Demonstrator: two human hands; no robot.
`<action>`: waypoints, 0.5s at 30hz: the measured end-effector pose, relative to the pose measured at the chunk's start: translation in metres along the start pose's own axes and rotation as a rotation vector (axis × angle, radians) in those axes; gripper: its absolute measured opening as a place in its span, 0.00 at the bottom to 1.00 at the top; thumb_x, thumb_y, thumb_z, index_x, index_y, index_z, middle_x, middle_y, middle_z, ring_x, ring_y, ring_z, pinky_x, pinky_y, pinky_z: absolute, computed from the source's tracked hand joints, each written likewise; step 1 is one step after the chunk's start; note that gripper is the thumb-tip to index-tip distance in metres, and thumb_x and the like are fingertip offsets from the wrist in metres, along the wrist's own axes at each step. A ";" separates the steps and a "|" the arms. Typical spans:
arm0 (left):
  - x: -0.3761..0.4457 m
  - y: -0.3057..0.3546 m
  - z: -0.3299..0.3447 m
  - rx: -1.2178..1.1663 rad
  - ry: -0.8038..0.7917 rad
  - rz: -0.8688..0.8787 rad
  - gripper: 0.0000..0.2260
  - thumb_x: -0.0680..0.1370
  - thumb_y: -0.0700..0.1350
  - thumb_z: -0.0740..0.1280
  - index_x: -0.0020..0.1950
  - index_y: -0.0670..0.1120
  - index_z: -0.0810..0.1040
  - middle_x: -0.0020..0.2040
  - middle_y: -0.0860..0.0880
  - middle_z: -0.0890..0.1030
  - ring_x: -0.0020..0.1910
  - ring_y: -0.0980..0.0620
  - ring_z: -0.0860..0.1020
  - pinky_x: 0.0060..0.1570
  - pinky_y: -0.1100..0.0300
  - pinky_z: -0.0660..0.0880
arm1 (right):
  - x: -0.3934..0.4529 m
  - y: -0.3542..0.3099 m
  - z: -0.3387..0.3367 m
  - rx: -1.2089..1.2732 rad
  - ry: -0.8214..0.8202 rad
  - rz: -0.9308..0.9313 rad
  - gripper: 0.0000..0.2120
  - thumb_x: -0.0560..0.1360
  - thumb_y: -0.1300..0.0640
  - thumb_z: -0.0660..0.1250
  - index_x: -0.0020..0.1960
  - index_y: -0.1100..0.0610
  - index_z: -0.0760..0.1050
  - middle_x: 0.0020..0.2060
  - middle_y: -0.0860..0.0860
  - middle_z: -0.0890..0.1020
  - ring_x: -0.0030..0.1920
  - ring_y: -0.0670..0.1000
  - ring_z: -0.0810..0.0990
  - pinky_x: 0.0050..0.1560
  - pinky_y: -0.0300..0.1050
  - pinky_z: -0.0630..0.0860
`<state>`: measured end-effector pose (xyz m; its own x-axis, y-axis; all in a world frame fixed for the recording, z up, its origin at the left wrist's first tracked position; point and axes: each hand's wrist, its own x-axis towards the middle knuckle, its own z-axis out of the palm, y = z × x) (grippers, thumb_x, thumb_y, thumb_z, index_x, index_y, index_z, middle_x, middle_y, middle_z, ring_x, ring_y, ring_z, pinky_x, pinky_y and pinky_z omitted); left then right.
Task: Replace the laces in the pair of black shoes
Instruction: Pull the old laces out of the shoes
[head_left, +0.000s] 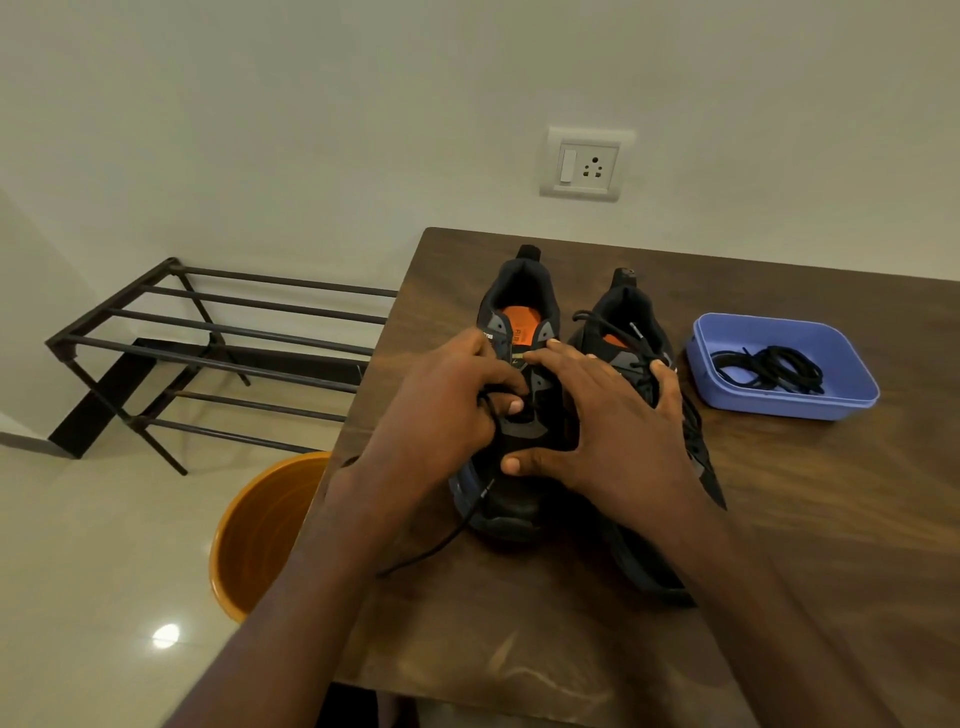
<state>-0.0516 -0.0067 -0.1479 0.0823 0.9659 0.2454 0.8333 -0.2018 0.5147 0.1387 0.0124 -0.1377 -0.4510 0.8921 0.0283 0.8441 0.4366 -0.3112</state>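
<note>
A: We have the left hand (447, 410) curled round a black lace (457, 525) over the left shoe (519, 322). The lace runs from our fingers down the near side of the shoe and trails toward the near edge of the table (519, 649).

B: And the right hand (608, 421) is spread wide and flat across the tongue area, fingers straight, pressing the shoe down. It grips nothing.

A: The right shoe (623, 312) stands just beside the left one, with its own lace loose over the opening. More black laces (769, 369) lie coiled in the blue tray (852, 364), at the right of the table.

B: What worries us here?

A: We cannot tell whether this lace is going in or coming out; our hands hide the eyelets. If we pull hard while it is caught in an eyelet, the shoe could slide toward us, since only a flat palm steadies it.

B: The loose tail hangs near the table edge too. Our forearm could snag it and drag it through our fingers.

A: Our right little finger sits against the right shoe's lace. A careless sweep could hook that lace or nudge that shoe toward the tray.

B: And all the laces are black. If we set this one down among the coils, we might mix old with new.

A: The orange bucket (260, 530) stands below the table's left edge; a lace dropped there would be a nuisance.
</note>
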 end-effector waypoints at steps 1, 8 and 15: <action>0.000 0.003 0.000 0.001 0.017 -0.008 0.08 0.76 0.40 0.75 0.53 0.49 0.86 0.50 0.52 0.75 0.49 0.53 0.75 0.47 0.65 0.72 | 0.000 0.000 0.000 0.002 -0.001 0.003 0.48 0.65 0.21 0.65 0.80 0.33 0.51 0.82 0.36 0.54 0.82 0.44 0.52 0.77 0.65 0.30; 0.001 0.005 -0.003 -0.461 0.263 -0.220 0.06 0.82 0.36 0.67 0.51 0.46 0.81 0.49 0.52 0.84 0.51 0.57 0.82 0.50 0.59 0.82 | -0.001 -0.002 -0.004 0.014 -0.021 0.006 0.48 0.66 0.23 0.67 0.80 0.33 0.51 0.82 0.37 0.53 0.82 0.45 0.50 0.76 0.63 0.30; -0.001 0.011 -0.014 -0.941 0.222 -0.304 0.08 0.88 0.45 0.57 0.54 0.46 0.75 0.41 0.51 0.82 0.43 0.53 0.82 0.35 0.64 0.75 | -0.001 -0.002 -0.005 0.018 -0.034 0.011 0.48 0.66 0.25 0.68 0.80 0.34 0.51 0.82 0.37 0.52 0.82 0.44 0.50 0.76 0.64 0.29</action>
<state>-0.0503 -0.0124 -0.1315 -0.2451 0.9650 0.0937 0.0249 -0.0903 0.9956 0.1385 0.0113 -0.1317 -0.4515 0.8922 -0.0074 0.8438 0.4243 -0.3286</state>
